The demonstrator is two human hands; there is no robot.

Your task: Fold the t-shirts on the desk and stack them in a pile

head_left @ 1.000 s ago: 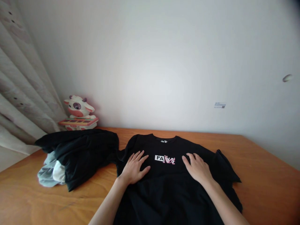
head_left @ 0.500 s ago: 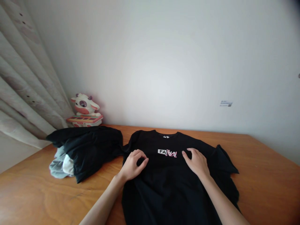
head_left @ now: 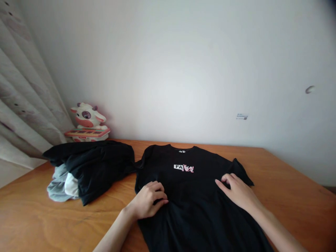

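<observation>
A black T-shirt (head_left: pixel 194 189) lies spread front side up, its neckline toward the wall and a white and pink chest print (head_left: pixel 183 168) showing. Its lower part runs out of view. My left hand (head_left: pixel 150 200) is on the left side of the shirt below the print, thumb and fingertips closed together on the cloth, with creases beside them. On the right side, below the sleeve, my right hand (head_left: pixel 236 190) rests over the shirt with its thumb apart from its bent fingers. The right fingertips are partly hidden.
Left of the shirt lies a crumpled pile of black clothing (head_left: pixel 105 168) with grey and white cloth (head_left: pixel 61 183) beneath. A toy cow with a keyboard (head_left: pixel 89 122) stands by the curtain (head_left: pixel 23 87). The wooden table (head_left: pixel 286 196) meets a white wall behind.
Both hands have moved down the shirt toward me, the right one also outward. My left thumb and fingers have closed together. The whole view has shifted slightly.
</observation>
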